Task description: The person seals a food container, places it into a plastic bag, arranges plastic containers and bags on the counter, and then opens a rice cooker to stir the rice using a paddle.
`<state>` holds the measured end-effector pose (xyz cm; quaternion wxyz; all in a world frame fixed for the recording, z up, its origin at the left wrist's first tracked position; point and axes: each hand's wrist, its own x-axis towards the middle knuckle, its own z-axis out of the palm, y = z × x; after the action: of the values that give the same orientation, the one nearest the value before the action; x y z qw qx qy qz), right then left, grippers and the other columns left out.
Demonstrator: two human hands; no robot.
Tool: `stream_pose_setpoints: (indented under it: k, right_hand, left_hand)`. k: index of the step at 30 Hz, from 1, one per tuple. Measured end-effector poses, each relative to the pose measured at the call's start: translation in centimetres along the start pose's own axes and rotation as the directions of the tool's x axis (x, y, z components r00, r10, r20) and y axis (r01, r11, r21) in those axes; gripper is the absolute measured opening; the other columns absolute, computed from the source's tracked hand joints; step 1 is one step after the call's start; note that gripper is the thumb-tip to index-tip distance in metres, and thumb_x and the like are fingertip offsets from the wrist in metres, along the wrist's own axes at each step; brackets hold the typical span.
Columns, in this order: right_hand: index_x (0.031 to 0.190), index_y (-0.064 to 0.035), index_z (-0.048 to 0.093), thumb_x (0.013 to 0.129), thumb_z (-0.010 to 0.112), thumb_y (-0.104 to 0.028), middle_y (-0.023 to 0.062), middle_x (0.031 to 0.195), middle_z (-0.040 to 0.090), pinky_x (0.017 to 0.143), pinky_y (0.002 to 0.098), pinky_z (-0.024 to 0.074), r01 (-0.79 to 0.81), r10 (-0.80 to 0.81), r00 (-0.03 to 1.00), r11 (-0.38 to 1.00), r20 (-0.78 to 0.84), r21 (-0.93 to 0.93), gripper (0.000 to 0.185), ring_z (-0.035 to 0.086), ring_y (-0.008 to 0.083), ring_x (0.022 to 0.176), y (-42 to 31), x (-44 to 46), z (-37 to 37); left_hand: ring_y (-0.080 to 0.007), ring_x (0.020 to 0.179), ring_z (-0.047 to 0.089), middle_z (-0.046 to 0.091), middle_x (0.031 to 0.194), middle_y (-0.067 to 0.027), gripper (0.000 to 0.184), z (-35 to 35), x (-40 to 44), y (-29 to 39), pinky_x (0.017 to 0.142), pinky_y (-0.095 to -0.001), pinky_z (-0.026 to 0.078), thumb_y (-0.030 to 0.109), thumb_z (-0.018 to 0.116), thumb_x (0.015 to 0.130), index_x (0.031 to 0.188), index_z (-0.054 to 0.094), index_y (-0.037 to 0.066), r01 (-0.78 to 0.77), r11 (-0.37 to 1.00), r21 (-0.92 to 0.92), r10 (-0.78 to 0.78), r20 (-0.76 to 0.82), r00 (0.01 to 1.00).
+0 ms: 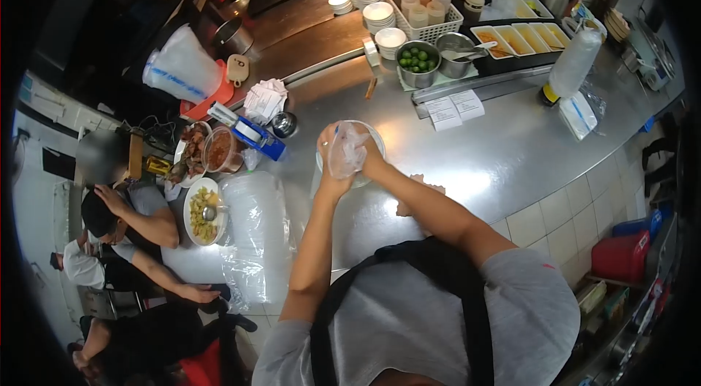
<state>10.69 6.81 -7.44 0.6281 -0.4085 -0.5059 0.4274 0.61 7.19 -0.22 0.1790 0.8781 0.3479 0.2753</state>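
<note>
Over the steel counter, both my hands hold a clear round plastic container with crumpled, whitish translucent material showing in it; whether this is a bag cannot be made out. My left hand is wrapped round its left and near side. On the right side, my right hand closes on it, fingers partly hidden. Beneath them is a round white dish, mostly covered by the hands. Some brown paper-like pieces lie under my right forearm.
Left stand a stack of clear plastic lids or containers, a bowl of chopped green food, a blue tape dispenser and crumpled papers. Limes, squeeze bottles and receipts are at the back. A co-worker stands left.
</note>
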Motion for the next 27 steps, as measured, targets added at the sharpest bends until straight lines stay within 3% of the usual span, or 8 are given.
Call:
stream_pose_setpoints:
  k: [2,4,8,10,12,13,16,27]
  right_hand:
    - [0.102,-0.0039,0.054,0.074,0.053,-0.019,0.0173,0.108,0.054,0.09,0.0456,0.034,0.092,-0.081,0.995,0.953,0.05,-0.289,0.033,0.047,0.0323,0.105,-3.6,-0.1,-0.9]
    - [0.09,-0.0015,0.056,0.072,0.052,-0.015,0.0181,0.089,0.058,0.078,0.0424,0.0406,0.493,-0.511,0.848,0.659,0.142,-0.568,0.023,0.054,0.0365,0.086,-1.4,0.3,-0.8]
    - [0.087,0.0024,0.057,0.074,0.049,-0.014,0.0219,0.085,0.059,0.072,0.0461,0.0422,-0.051,-0.043,0.982,0.88,-0.185,-0.472,0.022,0.055,0.0388,0.078,-3.3,1.5,0.8]
    - [0.086,0.0036,0.058,0.075,0.049,-0.014,0.0234,0.084,0.059,0.071,0.0476,0.0424,-0.233,0.14,0.957,0.893,-0.255,-0.385,0.023,0.055,0.0401,0.075,-3.3,1.2,1.3]
    - [0.09,0.0052,0.058,0.077,0.048,-0.016,0.0255,0.084,0.058,0.076,0.0467,0.0409,0.158,-0.15,0.985,0.601,0.083,-0.784,0.027,0.054,0.0394,0.08,-2.8,-0.5,2.4]
    - [0.097,0.0012,0.059,0.077,0.052,-0.015,0.024,0.092,0.058,0.076,0.0462,0.0406,0.048,-0.245,0.947,0.747,-0.207,-0.663,0.027,0.055,0.0372,0.087,-3.5,-1.2,4.9]
    - [0.093,0.0008,0.06,0.074,0.054,-0.014,0.0237,0.089,0.057,0.072,0.0453,0.0402,0.206,-0.227,0.971,0.643,0.073,-0.737,0.025,0.054,0.0379,0.082,-5.8,-1.7,3.2]
    - [0.096,-0.0018,0.057,0.074,0.053,-0.01,0.0152,0.095,0.046,0.079,0.0422,0.0339,0.266,-0.313,0.944,0.554,0.099,-0.789,0.024,0.041,0.0323,0.093,-8.2,-1.7,2.4]
  left_hand:
    - [-0.0345,0.13,0.015,0.025,0.138,-0.0196,0.088,-0.8,-1.6,-1.6,0.098,-0.0543,0.021,0.046,0.066,0.07,0.132,0.027,-0.002,0.019,0.998,0.052,-0.019,0.014,1.0]
    - [-0.0345,0.132,0.012,0.023,0.139,-0.0193,0.099,-1.0,-3.0,-0.3,0.098,-0.0561,0.018,0.05,0.069,0.063,0.133,0.023,-0.004,0.194,0.979,0.064,-0.198,0.067,0.978]
    - [-0.0333,0.134,0.007,0.017,0.143,-0.0186,0.118,0.3,-2.9,1.5,0.1,-0.0578,0.015,0.053,0.075,0.05,0.134,0.016,-0.006,0.391,0.896,0.21,-0.414,0.08,0.907]
    - [-0.035,0.131,0.013,0.021,0.14,-0.0199,0.102,1.1,-2.1,0.7,0.1,-0.0569,0.015,0.049,0.073,0.054,0.131,0.028,0.001,0.406,0.876,0.26,-0.447,0.125,0.886]
    - [-0.0367,0.129,0.02,0.025,0.138,-0.0214,0.086,1.9,-1.6,-0.3,0.101,-0.0562,0.014,0.046,0.071,0.057,0.128,0.04,0.008,0.381,0.856,0.349,-0.466,0.204,0.861]
    - [-0.0367,0.129,0.02,0.025,0.137,-0.0214,0.085,2.3,-1.4,-0.5,0.1,-0.0563,0.015,0.045,0.071,0.057,0.127,0.04,0.007,0.362,0.857,0.366,-0.449,0.188,0.873]
    - [-0.0365,0.129,0.02,0.026,0.137,-0.0216,0.084,3.1,-0.9,-1.3,0.1,-0.0566,0.015,0.044,0.071,0.057,0.126,0.041,0.006,0.302,0.865,0.401,-0.385,0.146,0.911]
    - [-0.0358,0.129,0.019,0.027,0.135,-0.0223,0.079,5.8,-0.6,-3.1,0.099,-0.0577,0.017,0.039,0.071,0.056,0.121,0.045,0.002,0.115,0.882,0.456,-0.14,0.021,0.99]
